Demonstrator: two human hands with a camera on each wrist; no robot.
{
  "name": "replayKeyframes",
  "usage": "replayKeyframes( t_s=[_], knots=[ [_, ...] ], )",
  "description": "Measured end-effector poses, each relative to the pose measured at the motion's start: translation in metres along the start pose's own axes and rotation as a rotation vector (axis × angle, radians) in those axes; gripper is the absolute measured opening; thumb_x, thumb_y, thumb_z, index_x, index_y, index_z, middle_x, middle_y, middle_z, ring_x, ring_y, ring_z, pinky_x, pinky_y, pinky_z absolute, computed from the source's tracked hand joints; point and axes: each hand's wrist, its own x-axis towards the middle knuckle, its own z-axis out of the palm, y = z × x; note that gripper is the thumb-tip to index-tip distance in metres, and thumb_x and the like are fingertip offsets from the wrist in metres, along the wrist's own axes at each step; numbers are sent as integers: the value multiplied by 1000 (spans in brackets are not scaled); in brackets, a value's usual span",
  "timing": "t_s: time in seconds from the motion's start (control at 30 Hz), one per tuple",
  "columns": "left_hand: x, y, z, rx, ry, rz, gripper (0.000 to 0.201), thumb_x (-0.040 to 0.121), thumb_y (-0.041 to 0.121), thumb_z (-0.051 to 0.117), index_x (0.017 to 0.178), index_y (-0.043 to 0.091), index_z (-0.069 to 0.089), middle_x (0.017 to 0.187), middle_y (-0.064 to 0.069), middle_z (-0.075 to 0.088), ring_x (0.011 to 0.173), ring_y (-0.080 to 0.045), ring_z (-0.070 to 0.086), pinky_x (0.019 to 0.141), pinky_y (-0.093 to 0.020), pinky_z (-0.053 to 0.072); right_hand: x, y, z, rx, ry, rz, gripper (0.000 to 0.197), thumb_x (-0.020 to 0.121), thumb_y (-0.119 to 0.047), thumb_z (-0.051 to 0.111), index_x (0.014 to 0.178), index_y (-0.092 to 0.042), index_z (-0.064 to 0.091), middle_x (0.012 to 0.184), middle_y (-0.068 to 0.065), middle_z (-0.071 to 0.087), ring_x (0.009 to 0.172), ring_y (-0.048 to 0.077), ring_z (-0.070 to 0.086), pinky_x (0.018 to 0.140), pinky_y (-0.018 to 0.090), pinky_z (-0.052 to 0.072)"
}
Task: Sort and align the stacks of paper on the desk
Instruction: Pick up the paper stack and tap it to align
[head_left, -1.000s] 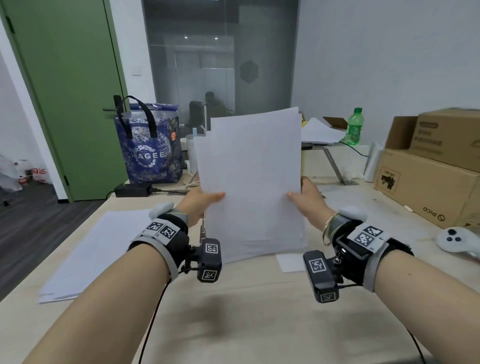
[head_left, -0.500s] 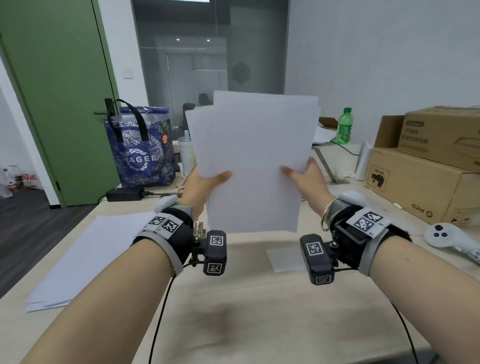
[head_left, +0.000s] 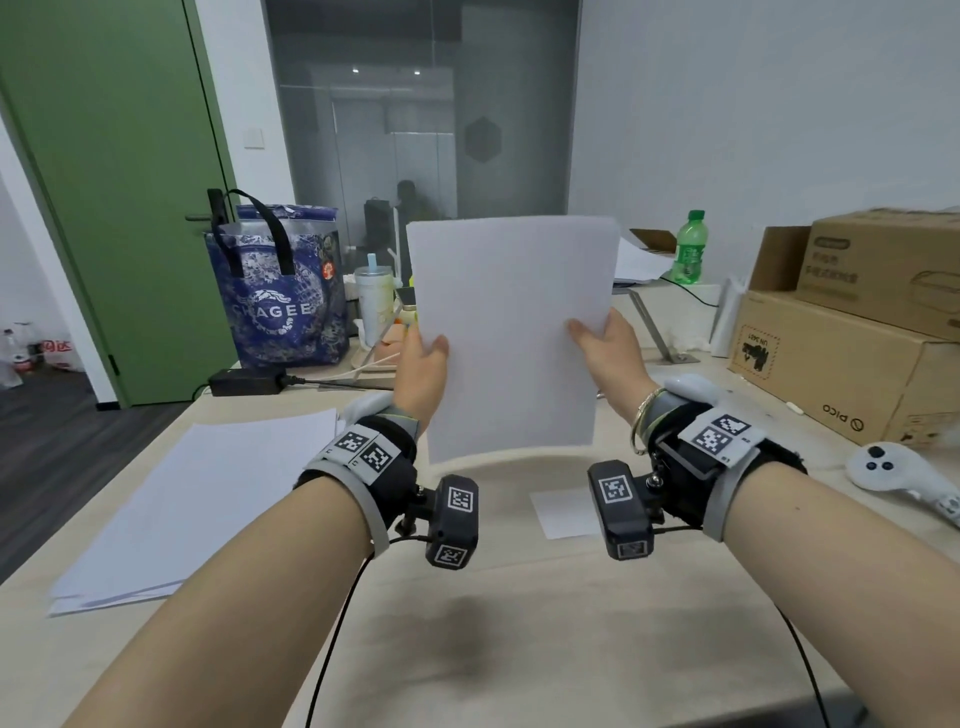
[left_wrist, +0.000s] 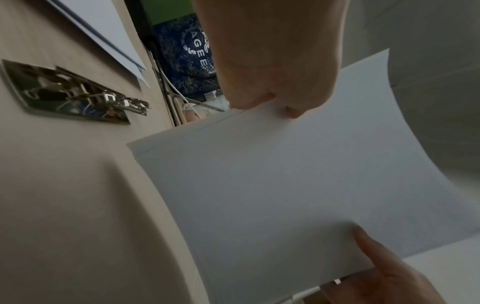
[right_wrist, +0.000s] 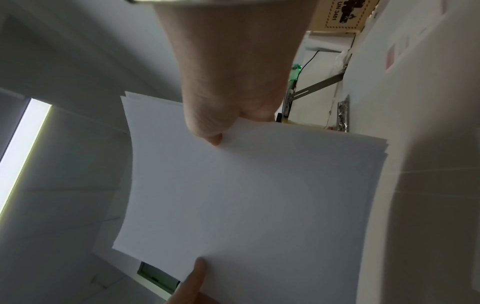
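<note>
Your left hand (head_left: 422, 370) and right hand (head_left: 609, 347) each pinch a side edge of the sheets (head_left: 511, 332), thumbs in front, holding them upright above the desk (head_left: 519, 649). 1 more stack (head_left: 192, 499) lies flat to your left.

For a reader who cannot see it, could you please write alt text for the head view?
Both hands, left hand and right hand, hold a sheaf of white paper upright above a pale desk. A second paper stack lies flat at left.
</note>
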Motion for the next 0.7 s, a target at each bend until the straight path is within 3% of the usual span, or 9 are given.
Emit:
replayKeyframes(
  t_s=[0.1,0.2,0.27,0.37,0.43,0.53,0.63,0.7],
  knots=[
    [3,3,1,46,47,-9,27,98,11,39,125,4,39,119,-10,55,119,-28,53,96,-31,40,5,-2,-1,40,16,20,31,91,-13,58,120,-8,48,110,4,59,98,19,59,83,29,47],
    [3,-1,3,70,88,17,22,99,9,39,121,9,36,124,-15,54,122,-27,51,96,-29,38,4,1,0,45,24,41,34,92,-15,58,121,-7,43,109,3,55,96,18,56,80,28,45],
    [1,-7,7,57,93,15,31,98,6,39,129,6,35,129,-17,50,126,-28,48,99,-29,36,2,3,2,44,26,43,35,93,-13,55,125,-5,44,109,2,54,96,17,55,79,27,44],
    [-3,-14,12,92,96,4,41,98,3,38,138,-4,29,139,-17,44,130,-28,44,108,-34,33,-1,7,5,46,16,61,19,95,-14,51,113,-11,45,106,1,54,93,16,54,69,21,46],
    [-4,-16,13,110,136,14,40,98,1,37,137,-6,30,134,-18,46,125,-27,46,107,-35,33,-1,8,6,69,25,65,13,95,-14,51,106,-14,44,101,-1,55,86,12,55,65,17,44],
    [-1,-15,11,85,159,33,37,99,1,35,135,-7,32,122,-10,45,112,-16,43,104,-30,34,4,7,7,90,70,52,13,93,-14,52,102,-13,43,90,-3,53,75,7,52,67,22,43],
    [1,-17,9,81,166,44,37,98,2,37,134,-5,33,120,-7,43,108,-11,39,101,-24,34,9,8,6,74,128,46,14,93,-15,50,103,-13,40,79,-9,44,68,3,45,59,12,40],
    [0,-20,9,98,167,25,38,98,2,35,135,-4,32,122,-9,46,111,-15,44,103,-25,34,9,11,6,63,132,53,11,96,-15,45,104,-13,39,77,-9,41,65,4,41,54,10,38]
  ],
)
